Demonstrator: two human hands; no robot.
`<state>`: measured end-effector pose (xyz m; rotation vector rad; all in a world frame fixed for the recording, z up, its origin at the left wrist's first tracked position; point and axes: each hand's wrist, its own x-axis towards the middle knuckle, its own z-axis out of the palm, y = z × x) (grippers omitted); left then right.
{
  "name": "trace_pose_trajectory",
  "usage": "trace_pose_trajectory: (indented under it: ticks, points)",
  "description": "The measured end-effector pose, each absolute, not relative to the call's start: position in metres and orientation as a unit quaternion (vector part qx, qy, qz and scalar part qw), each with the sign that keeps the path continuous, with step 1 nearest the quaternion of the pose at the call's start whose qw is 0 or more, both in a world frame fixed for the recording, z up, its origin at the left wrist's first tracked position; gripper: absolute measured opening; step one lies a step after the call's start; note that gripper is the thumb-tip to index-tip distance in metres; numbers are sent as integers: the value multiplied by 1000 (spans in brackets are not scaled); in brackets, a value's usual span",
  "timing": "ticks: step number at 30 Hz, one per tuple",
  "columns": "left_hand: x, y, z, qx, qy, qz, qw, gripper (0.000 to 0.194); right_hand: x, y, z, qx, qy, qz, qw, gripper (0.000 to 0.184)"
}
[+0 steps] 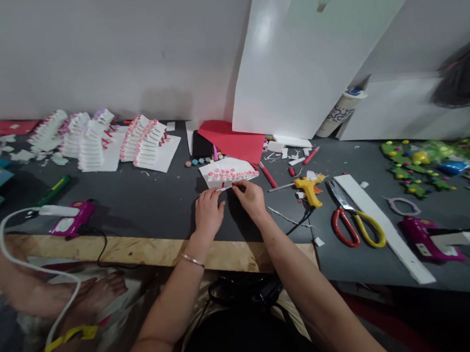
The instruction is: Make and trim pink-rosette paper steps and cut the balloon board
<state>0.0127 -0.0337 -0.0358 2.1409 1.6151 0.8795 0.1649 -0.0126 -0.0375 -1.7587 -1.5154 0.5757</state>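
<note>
Two bare hands work near the front edge of a grey tabletop (140,201). The left hand (208,214) and right hand (251,198) sit close together, fingers narrowly closed on a thin white strip (224,188); the fingers cover much of it, so its full length cannot be made out. Just above and touching the fingers lies a white fan-shaped card (227,171) lined with pink dots, its lower edge partly hidden by the hands. Behind it, a red paper sheet (232,138) runs beneath a tall white board (276,71). To the right lie a yellow glue gun (309,189) and red-and-yellow scissors (353,226). Far left stand rows of white folded pieces (96,145), their details too small to tell. At lower left, a blurred bare foot (98,295) is cut off by the frame.
</note>
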Motion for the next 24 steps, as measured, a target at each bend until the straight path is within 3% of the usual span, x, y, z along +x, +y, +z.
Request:
trace_pose_trajectory:
  ticks: [6,24]
  points:
    - [16,-37,-33,785,579,208,75,35,161,-13,-42,-719,-580,197,329,18]
    - [16,-36,-36,789,574,210,64,34,154,-12,-44,-743,-574,135,316,20]
